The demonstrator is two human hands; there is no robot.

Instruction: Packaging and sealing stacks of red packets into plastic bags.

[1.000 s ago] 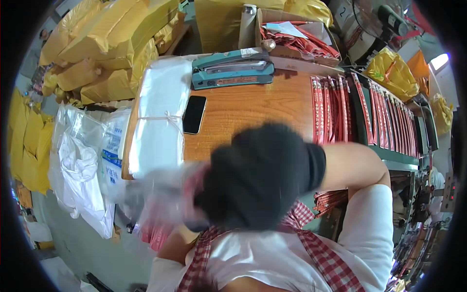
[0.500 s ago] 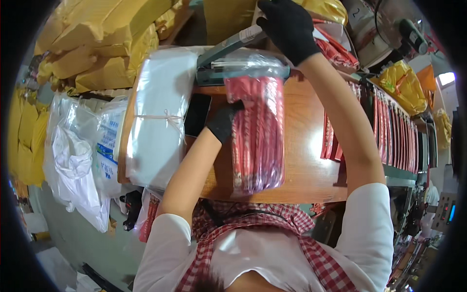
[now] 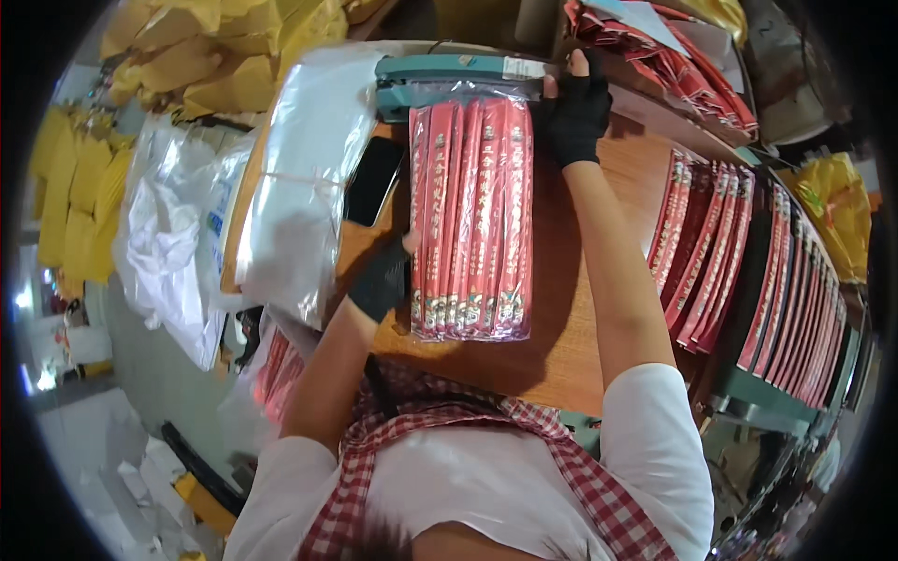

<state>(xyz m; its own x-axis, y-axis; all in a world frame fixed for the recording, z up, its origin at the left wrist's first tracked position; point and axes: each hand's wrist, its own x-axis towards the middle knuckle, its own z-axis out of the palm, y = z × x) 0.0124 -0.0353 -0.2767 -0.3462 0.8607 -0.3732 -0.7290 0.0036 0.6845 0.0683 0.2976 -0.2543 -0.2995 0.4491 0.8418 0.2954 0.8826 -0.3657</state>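
A clear plastic bag (image 3: 470,224) packed with several long, slim red packets lies upright in front of me on the wooden table. Its top end reaches into a green bag sealer (image 3: 458,67), whose long arm is down across it. My right hand (image 3: 575,107), in a black glove with bare fingertips, is closed around the right end of that arm. At the bag's lower left edge is my left hand (image 3: 382,279), gloved the same way and gripping the edge; some of its fingers are hidden by the bag.
Left of the bag lie a black phone (image 3: 374,180) and a tied stack of clear bags (image 3: 299,178). Rows of red packets (image 3: 716,252) stand at the right, and a box of red wrappers (image 3: 669,65) sits behind. Yellow parcels (image 3: 210,47) are piled at the far left.
The sealer's arm has come down from its raised slant, with my right hand on its end. The bag's top has moved up against the sealer. My left hand has slid down the bag's edge.
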